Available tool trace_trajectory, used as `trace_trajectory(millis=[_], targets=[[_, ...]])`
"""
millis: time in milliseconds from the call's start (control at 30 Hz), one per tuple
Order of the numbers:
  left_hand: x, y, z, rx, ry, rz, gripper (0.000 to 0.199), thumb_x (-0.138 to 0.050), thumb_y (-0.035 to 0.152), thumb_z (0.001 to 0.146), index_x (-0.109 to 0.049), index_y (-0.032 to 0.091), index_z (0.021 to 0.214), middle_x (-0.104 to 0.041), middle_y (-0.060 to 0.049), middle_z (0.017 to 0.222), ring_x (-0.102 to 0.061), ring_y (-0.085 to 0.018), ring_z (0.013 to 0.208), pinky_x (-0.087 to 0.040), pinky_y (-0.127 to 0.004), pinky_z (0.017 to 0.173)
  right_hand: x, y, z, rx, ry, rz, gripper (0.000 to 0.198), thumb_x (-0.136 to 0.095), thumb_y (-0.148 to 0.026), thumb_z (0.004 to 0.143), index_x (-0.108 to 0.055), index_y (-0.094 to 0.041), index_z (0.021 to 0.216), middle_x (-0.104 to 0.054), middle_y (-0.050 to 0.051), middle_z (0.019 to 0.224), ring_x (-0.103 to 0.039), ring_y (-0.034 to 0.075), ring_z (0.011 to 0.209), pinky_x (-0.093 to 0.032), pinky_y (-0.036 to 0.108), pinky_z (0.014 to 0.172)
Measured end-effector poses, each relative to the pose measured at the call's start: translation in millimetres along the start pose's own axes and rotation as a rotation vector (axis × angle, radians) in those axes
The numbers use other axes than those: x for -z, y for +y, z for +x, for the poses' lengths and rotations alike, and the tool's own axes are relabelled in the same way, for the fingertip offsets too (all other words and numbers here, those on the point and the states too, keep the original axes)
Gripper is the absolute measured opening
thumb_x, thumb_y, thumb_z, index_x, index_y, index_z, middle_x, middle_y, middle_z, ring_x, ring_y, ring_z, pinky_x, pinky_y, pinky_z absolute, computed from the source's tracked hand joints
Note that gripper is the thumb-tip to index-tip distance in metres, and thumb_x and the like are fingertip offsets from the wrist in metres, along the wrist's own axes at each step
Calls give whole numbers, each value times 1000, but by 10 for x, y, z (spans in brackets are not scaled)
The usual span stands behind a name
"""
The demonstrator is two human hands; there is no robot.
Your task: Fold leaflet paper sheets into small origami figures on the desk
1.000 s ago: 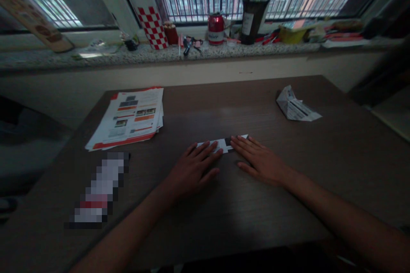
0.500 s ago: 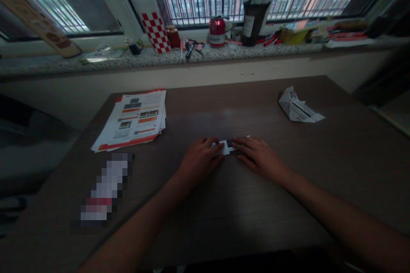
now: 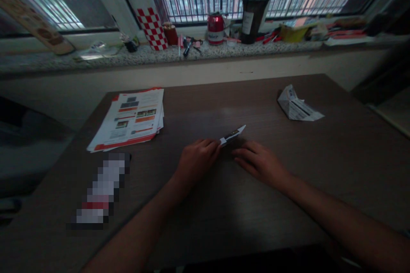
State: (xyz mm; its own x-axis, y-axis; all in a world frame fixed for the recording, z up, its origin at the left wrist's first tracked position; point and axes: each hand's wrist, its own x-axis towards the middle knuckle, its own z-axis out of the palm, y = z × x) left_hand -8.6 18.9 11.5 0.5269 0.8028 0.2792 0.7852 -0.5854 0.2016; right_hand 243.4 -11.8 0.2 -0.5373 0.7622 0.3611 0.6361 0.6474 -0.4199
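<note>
Between the fingers and thumb of my left hand (image 3: 199, 158) is one end of a narrow folded paper (image 3: 233, 135), white with dark print. Its pointed far end sticks out to the right and is tilted up off the table. My right hand (image 3: 258, 160) is just beside and below the paper, apart from it, fingers loosely bent and spread with nothing in them. The end inside my left hand is hidden by the fingers. Farther off to the right, a folded printed paper shape (image 3: 299, 106) sits on the brown table (image 3: 205, 106).
A stack of printed sheets (image 3: 130, 121) lies at the table's left, with a blurred-out flat object (image 3: 101, 192) in front of it. On the windowsill (image 3: 221, 53) stand a checkered bottle (image 3: 152, 27), a red can (image 3: 215, 30) and a dark cup (image 3: 253, 19).
My right hand has let go of the paper and drawn slightly away. The paper's right end has swung up and away from the table, while my left hand keeps its hold.
</note>
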Motion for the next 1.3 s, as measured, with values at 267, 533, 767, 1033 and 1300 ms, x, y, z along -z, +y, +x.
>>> trace_trajectory(millis=[267, 533, 767, 1033, 1300], targets=[[-17, 60, -61, -27, 169, -72, 16, -59, 25, 106, -74, 21, 110, -82, -4, 99, -79, -19, 82, -58, -27, 69, -71, -79, 108, -521, 120, 559, 25, -71, -47, 96, -66, -23, 100, -73, 4, 89, -70, 22, 81, -56, 36, 73], [30, 233, -95, -195, 245, -157, 17, -58, 20, 106, -69, 17, 120, -81, -6, 106, -79, -19, 91, -64, -29, 76, -276, -69, 102, -586, 145, 1044, 63, -81, -42, 85, -48, -27, 137, -76, 9, 113, -77, 25, 99, -64, 43, 88], [39, 259, -107, -208, 218, -208, 20, -61, 19, 104, -66, 16, 123, -80, -8, 111, -78, -20, 95, -65, -32, 80, -269, -52, 88, -529, 123, 1036, 55, -78, -36, 87, -49, -26, 133, -74, 11, 121, -74, 27, 112, -60, 46, 100], [54, 250, -100, -108, 277, -202, 17, -60, 16, 103, -68, 17, 118, -79, -6, 101, -78, -18, 86, -64, -28, 75, -277, -61, 82, -496, 109, 991, 50, -67, -22, 86, -51, -25, 134, -70, 11, 123, -73, 26, 109, -62, 44, 94], [89, 265, -78, -96, 221, -258, 35, -64, 20, 99, -62, 21, 134, -74, -11, 125, -74, -25, 112, -64, -40, 94, -244, -100, 114, -470, 137, 959, 46, -68, -24, 86, -54, -25, 130, -73, 9, 121, -73, 25, 110, -60, 43, 97]])
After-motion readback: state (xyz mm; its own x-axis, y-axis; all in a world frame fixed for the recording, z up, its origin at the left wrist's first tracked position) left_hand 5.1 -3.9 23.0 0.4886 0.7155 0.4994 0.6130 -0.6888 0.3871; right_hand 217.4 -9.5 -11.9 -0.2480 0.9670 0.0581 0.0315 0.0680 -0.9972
